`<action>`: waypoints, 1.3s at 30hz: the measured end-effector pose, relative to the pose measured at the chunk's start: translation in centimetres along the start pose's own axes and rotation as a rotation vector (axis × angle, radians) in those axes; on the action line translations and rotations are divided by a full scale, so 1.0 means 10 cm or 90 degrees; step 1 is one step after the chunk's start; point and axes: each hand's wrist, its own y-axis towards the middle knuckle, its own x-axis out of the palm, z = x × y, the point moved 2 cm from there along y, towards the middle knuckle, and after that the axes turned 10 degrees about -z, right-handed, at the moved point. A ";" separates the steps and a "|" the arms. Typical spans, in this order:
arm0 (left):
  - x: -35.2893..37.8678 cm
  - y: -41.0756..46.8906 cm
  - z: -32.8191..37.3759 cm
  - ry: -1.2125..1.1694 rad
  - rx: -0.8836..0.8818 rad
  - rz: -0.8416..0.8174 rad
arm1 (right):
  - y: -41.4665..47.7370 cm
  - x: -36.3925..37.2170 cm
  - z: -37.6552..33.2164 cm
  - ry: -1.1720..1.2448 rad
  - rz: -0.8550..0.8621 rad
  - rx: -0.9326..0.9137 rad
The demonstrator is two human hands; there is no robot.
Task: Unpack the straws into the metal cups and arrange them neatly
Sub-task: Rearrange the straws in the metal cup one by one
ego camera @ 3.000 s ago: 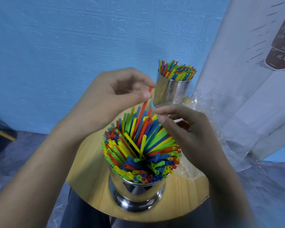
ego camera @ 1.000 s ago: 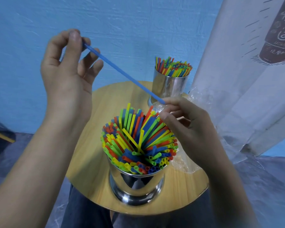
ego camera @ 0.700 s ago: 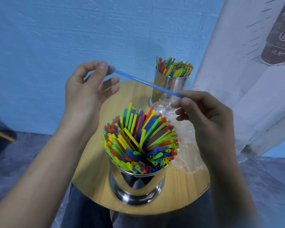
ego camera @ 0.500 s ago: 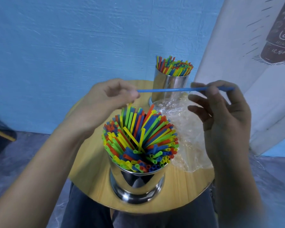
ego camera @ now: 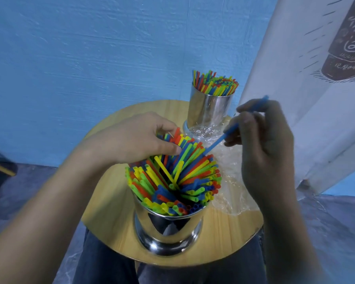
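Straws crowd the near polished metal cup (ego camera: pixel 168 228) on the round wooden surface (ego camera: pixel 109 212), a splayed fan of red, yellow, green and blue plastic straws (ego camera: pixel 178 177) that lean and cross one another. The far polished metal cup (ego camera: pixel 210 109), beyond both hands, carries its own tidier upright bunch of coloured straws (ego camera: pixel 215 83). The right hand (ego camera: pixel 262 144) pinches a single blue straw (ego camera: pixel 219 140) between the thumb and the curled fingers (ego camera: pixel 246 119). The straw slants down and to the left of those fingers, its upper end poking out above them. Its lower tip is at the far right edge of the fan, touching or just short of it; I cannot tell which. The left hand (ego camera: pixel 135 138) lies over the far side of the fan, its fingers curled round a few straw tops with the thumb pressed against them, as if holding a gap open. Below the right fingers a crumpled clear plastic wrapper (ego camera: pixel 232 181) lies on the surface between the two cups, and from where I stand it looks emptied. The step in hand, I'd judge, is feeding this blue straw into the near cup. The next move calls for steering the tip into the gap under the left fingers, tipping the straw more upright and sliding it down until its top sits level with the rest. The cup is packed tight, so a thin straw could buckle or catch on the crossed ones. After that the fan itself wants straightening.
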 end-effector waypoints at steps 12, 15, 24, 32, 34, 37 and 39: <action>0.02 -0.06 -0.04 -0.103 0.009 0.058 | 0.04 0.11 0.10 -0.076 -0.134 0.089; 0.06 -0.03 -0.04 -0.137 0.037 0.086 | 0.04 0.12 0.13 -0.105 -0.178 0.102; 0.11 -0.03 -0.05 -0.185 0.036 0.090 | 0.08 0.12 0.20 -0.079 -0.306 0.219; 0.12 -0.01 0.03 -0.152 0.038 0.071 | 0.10 0.11 0.19 -0.081 -0.312 0.193; 0.12 -0.02 0.03 -0.142 0.046 0.081 | 0.10 0.10 0.19 -0.078 -0.311 0.186; 0.13 -0.02 0.05 -0.122 0.068 0.090 | 0.09 0.09 0.19 -0.083 -0.315 0.174; 0.13 -0.03 0.07 -0.124 0.083 0.090 | 0.09 0.09 0.19 -0.080 -0.317 0.172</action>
